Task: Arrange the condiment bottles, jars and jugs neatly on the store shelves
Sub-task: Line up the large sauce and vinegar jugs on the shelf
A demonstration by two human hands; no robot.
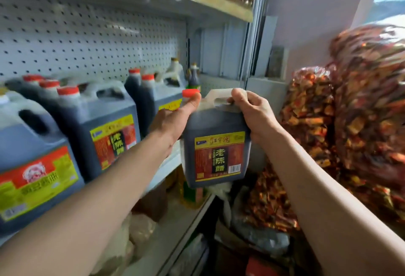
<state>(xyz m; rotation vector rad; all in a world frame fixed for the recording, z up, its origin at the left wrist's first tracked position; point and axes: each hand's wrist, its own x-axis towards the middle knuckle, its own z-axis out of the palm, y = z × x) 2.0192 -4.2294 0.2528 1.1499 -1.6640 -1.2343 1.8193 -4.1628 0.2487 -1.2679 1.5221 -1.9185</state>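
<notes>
Here the dark plastic vinegar jug (215, 144) with a red cap hangs in the air, just off the shelf edge (168, 167). The right hand (252, 115) curls round its white handle; the left hand (175, 122) grips its neck side. Behind, similar dark red-capped jugs (103, 126) stand on the shelf.
</notes>
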